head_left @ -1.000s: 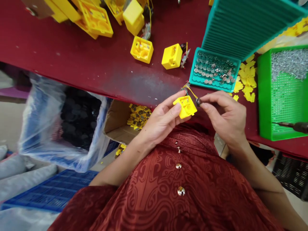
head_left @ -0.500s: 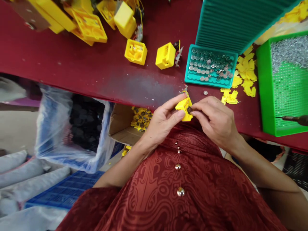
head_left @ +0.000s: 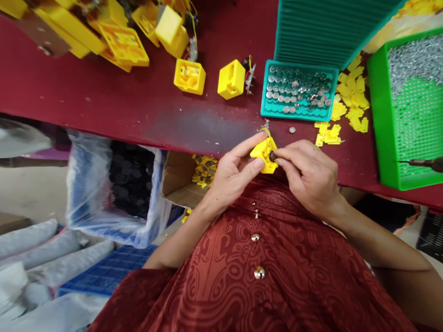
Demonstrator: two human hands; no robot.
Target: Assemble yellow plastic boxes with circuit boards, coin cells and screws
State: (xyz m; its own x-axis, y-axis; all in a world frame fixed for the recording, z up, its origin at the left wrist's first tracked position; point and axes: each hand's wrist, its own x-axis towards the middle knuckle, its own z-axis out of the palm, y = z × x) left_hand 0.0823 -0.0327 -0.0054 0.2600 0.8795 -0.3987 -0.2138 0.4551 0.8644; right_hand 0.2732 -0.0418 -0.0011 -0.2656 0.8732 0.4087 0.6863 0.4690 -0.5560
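My left hand grips a small yellow plastic housing with thin yellow wires, held in front of my body at the table edge. A small dark round part is pinched between the thumb and forefinger of my right hand, against the open side of the housing. Beyond the hands sits a teal tray with rows of silver button cells. One loose button cell lies on the table in front of it. A yellow box with a circuit board beside it rests further back.
More yellow boxes stand at the back left. On the right, a green basket holds metal screws, with a screwdriver over it. Yellow pieces lie beside the tray. Below the table edge are a cardboard box and a plastic-lined blue crate.
The camera view has shifted slightly, so the table items appear a little further left. Both hands keep their hold, with the dark part still at the housing.
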